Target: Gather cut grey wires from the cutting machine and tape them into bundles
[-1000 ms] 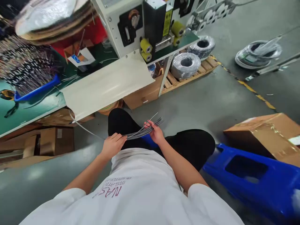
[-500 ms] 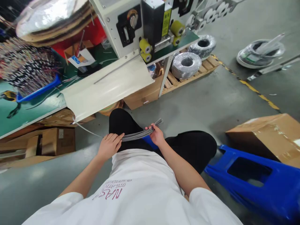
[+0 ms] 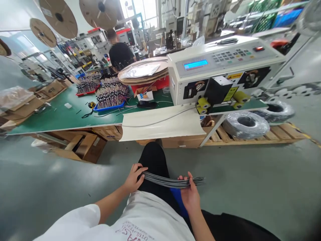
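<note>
Green bench [image 3: 60, 117] w/ machine [image 3: 178, 89] – L hand [image 3: 134, 178] & R hand [image 3: 190, 195] hold grey wires [image 3: 164, 181].

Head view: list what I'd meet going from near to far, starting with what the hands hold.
Bundle of thin grey cables in the left hand and right hand → curved cream sheet → white boxy machine with a blue display → person in a black top in the background.

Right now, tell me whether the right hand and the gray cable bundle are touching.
Touching. The head view shows the right hand holding the gray cable bundle near one end, its fingers curled around it.
</note>
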Action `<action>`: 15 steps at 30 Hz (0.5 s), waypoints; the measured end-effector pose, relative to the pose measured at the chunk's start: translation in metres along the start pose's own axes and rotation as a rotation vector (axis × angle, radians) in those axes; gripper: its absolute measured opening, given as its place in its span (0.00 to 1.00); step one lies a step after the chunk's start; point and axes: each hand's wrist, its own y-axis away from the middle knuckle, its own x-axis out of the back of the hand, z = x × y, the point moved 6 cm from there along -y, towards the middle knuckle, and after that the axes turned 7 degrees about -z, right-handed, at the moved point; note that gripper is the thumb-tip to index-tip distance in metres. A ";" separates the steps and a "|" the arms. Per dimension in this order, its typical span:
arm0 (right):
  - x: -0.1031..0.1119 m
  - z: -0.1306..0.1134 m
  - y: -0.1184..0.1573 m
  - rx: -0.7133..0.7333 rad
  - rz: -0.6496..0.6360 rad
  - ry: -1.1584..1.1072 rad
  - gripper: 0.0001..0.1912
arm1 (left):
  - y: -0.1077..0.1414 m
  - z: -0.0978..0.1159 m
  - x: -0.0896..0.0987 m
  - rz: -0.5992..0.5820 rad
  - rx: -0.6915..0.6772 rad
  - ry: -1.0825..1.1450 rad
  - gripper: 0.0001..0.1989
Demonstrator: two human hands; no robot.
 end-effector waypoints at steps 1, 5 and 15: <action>0.001 0.000 0.000 0.000 0.012 0.009 0.22 | -0.002 0.003 0.002 -0.009 -0.021 -0.029 0.20; 0.005 -0.002 -0.001 -0.015 0.038 0.036 0.26 | -0.017 0.023 0.011 -0.019 -0.189 -0.193 0.22; 0.008 0.002 0.001 -0.037 0.012 0.084 0.24 | -0.120 0.113 0.059 0.267 -0.533 -0.458 0.24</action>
